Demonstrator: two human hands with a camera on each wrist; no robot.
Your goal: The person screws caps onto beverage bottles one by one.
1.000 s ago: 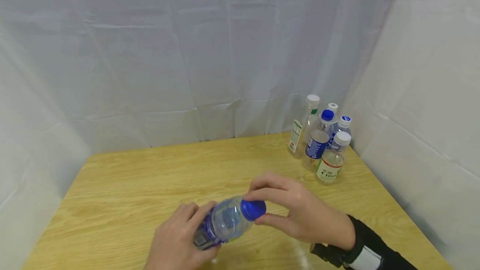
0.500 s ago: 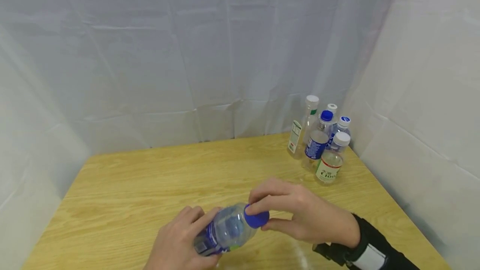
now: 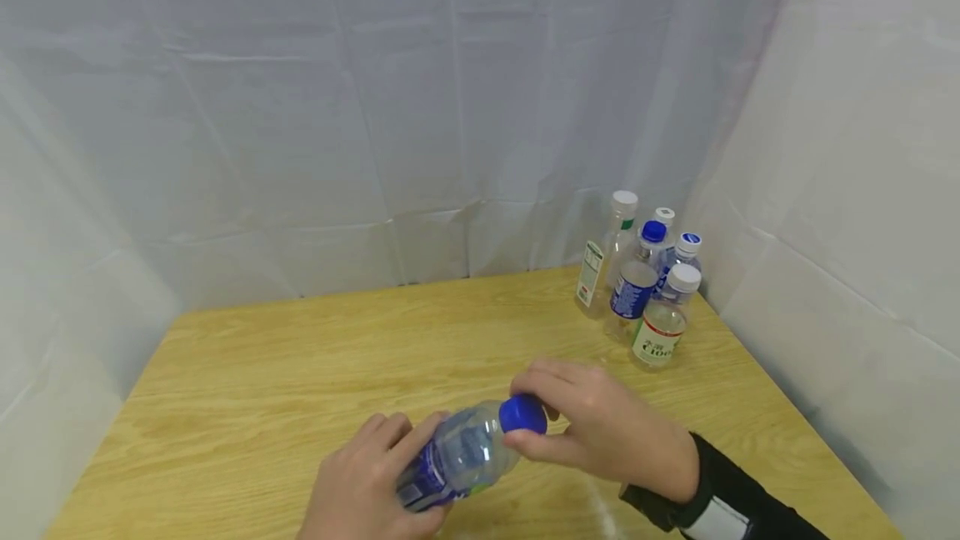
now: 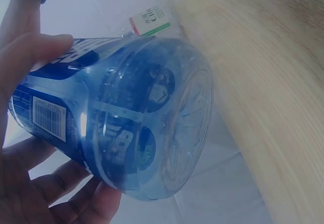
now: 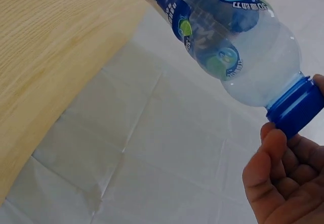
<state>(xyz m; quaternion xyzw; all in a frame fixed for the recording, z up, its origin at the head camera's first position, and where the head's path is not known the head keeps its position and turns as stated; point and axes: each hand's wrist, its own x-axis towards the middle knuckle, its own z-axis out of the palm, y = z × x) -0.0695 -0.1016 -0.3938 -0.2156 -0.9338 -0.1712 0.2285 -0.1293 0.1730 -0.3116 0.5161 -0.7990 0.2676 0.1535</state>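
Note:
A clear plastic bottle [image 3: 471, 446] with a blue printed label is held tilted above the table, its capped end toward the right. My left hand [image 3: 371, 477] grips it round the label near the base; in the left wrist view the bottle's ribbed bottom [image 4: 187, 128] faces the camera and looks empty. The blue cap [image 3: 522, 414] sits on the neck, pinched between the thumb and fingers of my right hand [image 3: 600, 423]. Up close in the right wrist view, the thumb and fingers [image 5: 273, 148] touch the side of that cap.
Several capped empty bottles stand grouped at the table's back right corner, among them one with a blue cap [image 3: 653, 231] and a short one with a pale label [image 3: 660, 342]. The wooden table [image 3: 300, 373] meets white sheeting [image 3: 375, 148] at the back and sides.
The bottle has shifted slightly right with both hands. My right fingers have changed their hold round the cap, the thumb now lying nearer in front of it. The standing bottles have not moved.

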